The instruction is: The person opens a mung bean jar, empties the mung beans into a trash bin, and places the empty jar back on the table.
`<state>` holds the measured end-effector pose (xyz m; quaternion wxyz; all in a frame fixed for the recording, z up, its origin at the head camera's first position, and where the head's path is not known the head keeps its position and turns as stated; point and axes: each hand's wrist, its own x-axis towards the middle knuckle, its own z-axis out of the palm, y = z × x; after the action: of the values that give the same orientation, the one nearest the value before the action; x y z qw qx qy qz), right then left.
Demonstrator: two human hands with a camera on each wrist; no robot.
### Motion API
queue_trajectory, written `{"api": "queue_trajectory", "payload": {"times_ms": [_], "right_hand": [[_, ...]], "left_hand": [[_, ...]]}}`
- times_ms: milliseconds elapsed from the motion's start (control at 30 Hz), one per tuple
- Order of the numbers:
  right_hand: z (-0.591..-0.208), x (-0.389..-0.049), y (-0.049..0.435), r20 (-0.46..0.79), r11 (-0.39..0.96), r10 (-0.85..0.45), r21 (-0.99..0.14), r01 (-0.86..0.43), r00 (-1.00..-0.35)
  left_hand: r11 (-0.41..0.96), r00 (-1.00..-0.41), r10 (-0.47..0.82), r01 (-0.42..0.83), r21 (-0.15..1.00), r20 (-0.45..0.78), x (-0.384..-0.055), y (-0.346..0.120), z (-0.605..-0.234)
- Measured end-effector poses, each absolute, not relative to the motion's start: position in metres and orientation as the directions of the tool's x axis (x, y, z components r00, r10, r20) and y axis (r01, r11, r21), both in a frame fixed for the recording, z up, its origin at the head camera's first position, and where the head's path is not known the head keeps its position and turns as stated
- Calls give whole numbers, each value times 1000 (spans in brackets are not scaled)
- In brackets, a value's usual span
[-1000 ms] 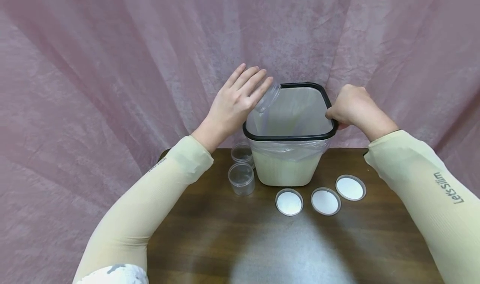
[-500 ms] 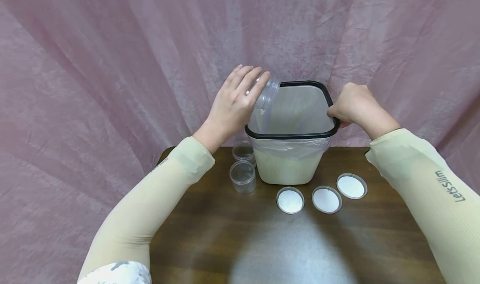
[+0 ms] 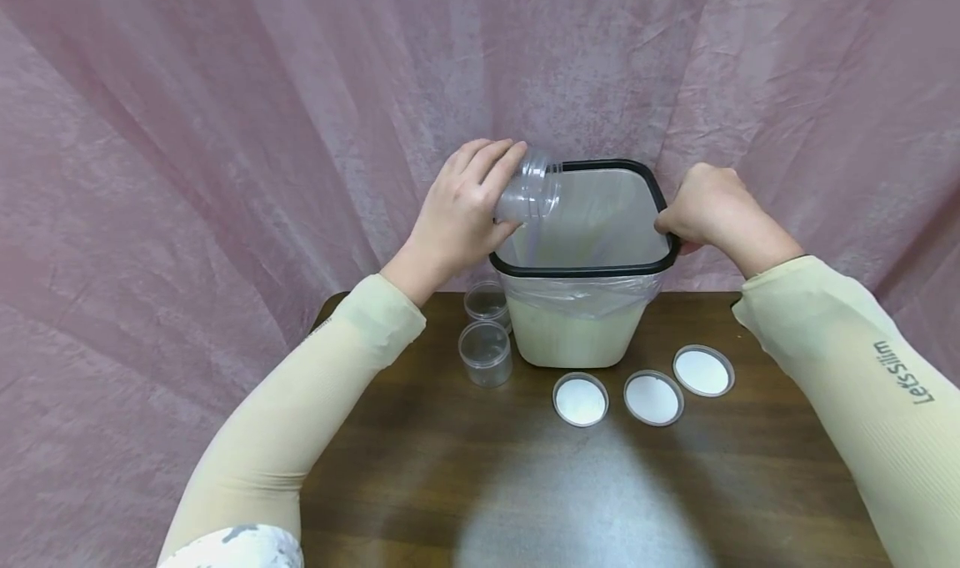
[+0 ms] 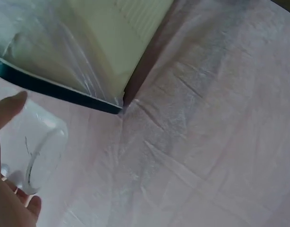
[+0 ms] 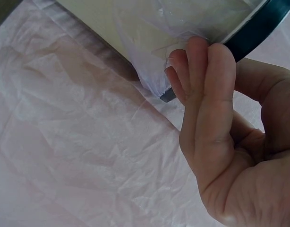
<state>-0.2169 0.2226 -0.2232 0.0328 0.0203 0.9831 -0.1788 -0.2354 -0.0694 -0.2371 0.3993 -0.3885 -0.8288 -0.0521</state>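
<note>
My left hand (image 3: 461,205) grips a clear plastic jar (image 3: 534,186), tipped on its side over the left rim of a cream trash bin (image 3: 573,330). The jar's mouth faces right, towards the bin's opening; the left wrist view shows thumb and fingers around the clear jar (image 4: 46,142). My right hand (image 3: 712,209) pinches the black rim (image 3: 652,188) of the bin at its right side. In the right wrist view its fingers (image 5: 213,90) lie against the outside of the bin, over the thin clear liner bag (image 5: 149,52) folded over the rim.
Two clear open jars stand left of the bin, the nearer jar (image 3: 486,355) in front of the farther jar (image 3: 486,299). Several round lids, such as the middle lid (image 3: 653,398), lie on the brown wooden table (image 3: 420,468). A pink curtain (image 3: 300,92) hangs behind.
The left hand has turned and shifted slightly left and down, so more of the tilted jar shows past the fingers. The right hand keeps its hold on the rim.
</note>
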Motion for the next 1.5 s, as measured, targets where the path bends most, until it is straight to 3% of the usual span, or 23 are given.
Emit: {"api": "queue_trajectory", "payload": {"times_ms": [133, 300, 367, 667, 933, 1500], "right_hand": [[-224, -217, 224, -72, 931, 38, -359, 61, -997], [-224, -217, 225, -71, 929, 47, -364, 70, -996], [-224, -217, 226, -71, 928, 43, -366, 66, -997], [-224, -216, 226, -83, 926, 49, -369, 77, -995], [-224, -217, 224, -71, 930, 48, -362, 70, -996], [-226, -218, 224, -46, 935, 25, -353, 40, -999]], "left_hand": [[709, -491, 489, 706, -1, 721, -235, -74, -238], [654, -646, 259, 664, 362, 718, -235, -80, -239], [624, -677, 169, 636, 454, 716, -235, -84, -240], [619, -680, -48, 555, 556, 731, -231, -110, -263], [566, -797, -191, 388, 728, 573, -222, -138, -299], [597, -926, -286, 28, 802, 246, -210, -186, -416]]}}
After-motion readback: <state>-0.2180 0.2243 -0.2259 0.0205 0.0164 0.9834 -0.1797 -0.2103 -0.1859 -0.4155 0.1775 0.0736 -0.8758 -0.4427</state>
